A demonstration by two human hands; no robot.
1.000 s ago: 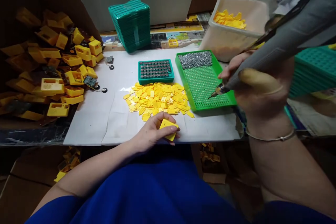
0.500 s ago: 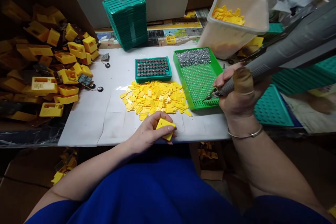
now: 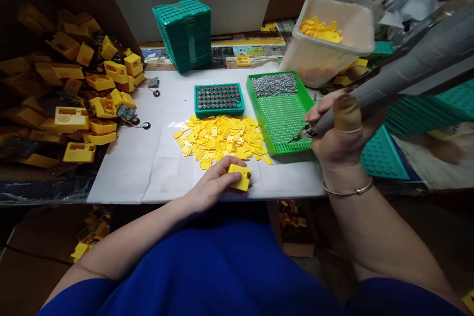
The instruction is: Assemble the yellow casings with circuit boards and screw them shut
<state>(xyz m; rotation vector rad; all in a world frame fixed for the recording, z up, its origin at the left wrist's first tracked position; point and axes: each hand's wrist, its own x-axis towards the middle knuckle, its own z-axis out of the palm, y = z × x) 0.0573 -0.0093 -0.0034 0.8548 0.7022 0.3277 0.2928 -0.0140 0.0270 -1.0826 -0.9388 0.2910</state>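
Observation:
My left hand [image 3: 214, 181] is closed on a small yellow plastic case [image 3: 240, 178], held just above the table's front edge. In my right hand [image 3: 338, 131] is a grey electric screwdriver [image 3: 388, 86], its bit pointing left over the green perforated tray [image 3: 276, 118]. Small metal screws [image 3: 274, 84] are heaped at the tray's far end. Beyond my left hand lies a pile of flat yellow plastic pieces [image 3: 224, 138]. A teal tray of round metal button cells [image 3: 219, 98] sits right behind that pile.
Many yellow housings [image 3: 103, 108] are heaped at the left, some with wired circuit boards [image 3: 126, 113]. Stacked teal trays [image 3: 185, 34] stand at the back. A translucent bin [image 3: 333, 44] with yellow parts is at the back right. Under the table, a cardboard box [image 3: 298, 249] holds yellow parts.
The yellow case has turned in my left hand, and my thumb has shifted, showing more of its face. My right hand with the screwdriver has hardly moved; the view has shifted slightly.

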